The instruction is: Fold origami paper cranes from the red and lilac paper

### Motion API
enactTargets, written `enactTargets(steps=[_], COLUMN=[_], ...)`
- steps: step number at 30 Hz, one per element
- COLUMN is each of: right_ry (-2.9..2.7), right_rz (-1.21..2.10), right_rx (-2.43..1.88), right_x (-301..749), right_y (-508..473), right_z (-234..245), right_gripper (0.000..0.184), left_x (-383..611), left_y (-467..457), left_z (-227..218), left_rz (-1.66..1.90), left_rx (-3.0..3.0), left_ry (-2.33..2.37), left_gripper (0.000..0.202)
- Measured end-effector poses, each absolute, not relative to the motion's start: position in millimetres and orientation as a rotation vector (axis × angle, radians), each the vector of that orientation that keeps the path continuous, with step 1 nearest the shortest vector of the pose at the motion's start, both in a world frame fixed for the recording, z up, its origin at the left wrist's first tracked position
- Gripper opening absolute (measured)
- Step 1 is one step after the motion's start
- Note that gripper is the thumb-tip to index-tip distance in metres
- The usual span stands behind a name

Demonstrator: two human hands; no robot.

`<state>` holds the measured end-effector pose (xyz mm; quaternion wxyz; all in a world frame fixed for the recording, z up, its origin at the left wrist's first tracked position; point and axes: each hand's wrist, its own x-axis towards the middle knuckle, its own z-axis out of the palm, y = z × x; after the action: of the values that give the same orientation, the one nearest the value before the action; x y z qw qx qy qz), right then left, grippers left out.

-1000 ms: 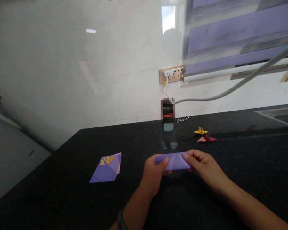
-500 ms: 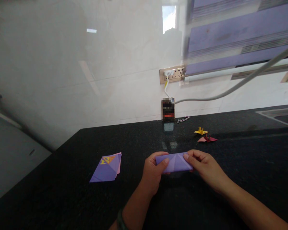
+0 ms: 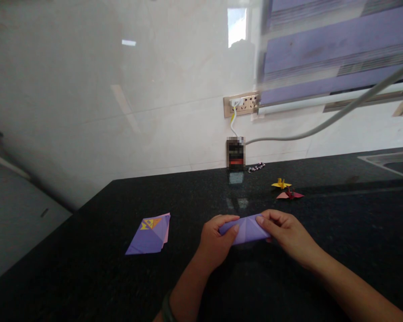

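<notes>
A folded strip of purple paper (image 3: 246, 229) is held just above the black countertop (image 3: 87, 277). My left hand (image 3: 216, 243) pinches its left end, thumb on top and fingers curled around the edge. My right hand (image 3: 287, 235) grips the right end with thumb and fingertips. Creases fan out from the middle of the paper. Both hands are closed on it, near the middle of the counter.
A stack of purple and pink paper sheets (image 3: 150, 234) lies to the left. Small yellow (image 3: 281, 183) and red (image 3: 289, 194) folded paper figures sit farther back right. A phone (image 3: 235, 153) leans on the wall under a socket strip (image 3: 241, 103).
My left hand has slid inward and curled further over the left end of the purple paper, which now tilts slightly. My right hand has barely moved.
</notes>
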<state>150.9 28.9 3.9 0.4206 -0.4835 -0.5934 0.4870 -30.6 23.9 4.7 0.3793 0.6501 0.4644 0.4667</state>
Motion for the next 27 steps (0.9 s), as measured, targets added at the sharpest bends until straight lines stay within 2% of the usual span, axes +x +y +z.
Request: enactTargets(steps=[12, 27], right_ry=[-1.750, -1.792], right_rz=[0.997, 0.946], right_rx=[-1.205, -1.204], right_x=[150.5, 152.2], right_y=[27.0, 27.2], right_z=[3.8, 1.9], right_gripper=[0.023, 0.022], left_x=[-30.3, -29.2], left_y=[28.6, 26.4], left_z=[-1.3, -2.8], left_rz=[1.098, 1.111], left_rx=[1.777, 1.844], left_ry=[1.268, 1.238], left_gripper=[0.015, 0.013])
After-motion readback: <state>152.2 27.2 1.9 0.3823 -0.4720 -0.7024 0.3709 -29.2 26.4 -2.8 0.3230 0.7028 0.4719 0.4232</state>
